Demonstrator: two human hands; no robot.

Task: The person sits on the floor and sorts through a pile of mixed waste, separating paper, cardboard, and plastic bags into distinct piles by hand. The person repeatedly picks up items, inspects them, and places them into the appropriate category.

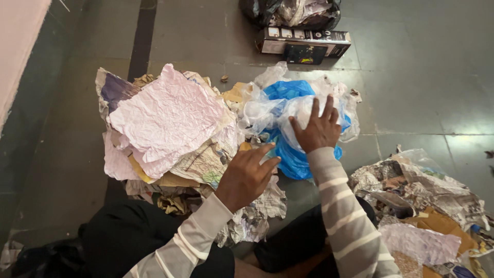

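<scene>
Paper pile: crumpled pink and printed sheets on the floor, left of our knees.
Plastic bags: clear over blue, directly ahead.
Right hand: fingers spread, pressing flat on the bags.
Left hand: loosely curled, empty, at the bags' near-left edge.

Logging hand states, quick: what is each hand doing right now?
Left hand: open, fingers over crumpled paper pile.
Right hand: open, flat on clear plastic bag.

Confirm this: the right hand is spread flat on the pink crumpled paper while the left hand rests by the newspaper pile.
Not quite. The head view shows the right hand spread on the clear and blue plastic bags, not the pink crumpled paper. The left hand does rest by the newspaper pile.
</scene>
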